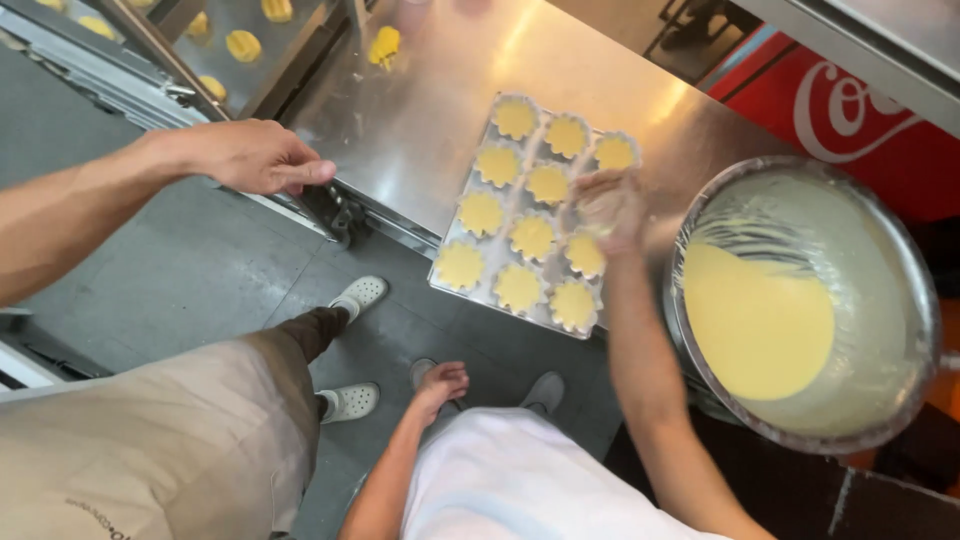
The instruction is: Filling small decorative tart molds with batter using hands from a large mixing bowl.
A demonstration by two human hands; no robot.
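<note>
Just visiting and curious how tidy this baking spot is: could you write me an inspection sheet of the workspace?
Surface: shiny steel table.
Job's things: metal tray of yellow-filled fluted moulds; large steel bowl of yellow batter.
Clutter: lone yellow mould lying apart.
Fingers: right hand blurred over tray; left hand hangs empty.
Cables: nothing seen.
Surroundings: co-worker's hand on table edge; grey floor; red cabinet.

A steel table point(420, 110) stood over a grey floor point(190, 270). A wide metal bowl point(905, 260) of yellow batter sat beside a red cabinet point(880, 150). A co-worker's hand point(255, 155) rested on the table's edge, above white shoes point(360, 293). Small yellow moulds point(243, 45) lay beyond.
</note>
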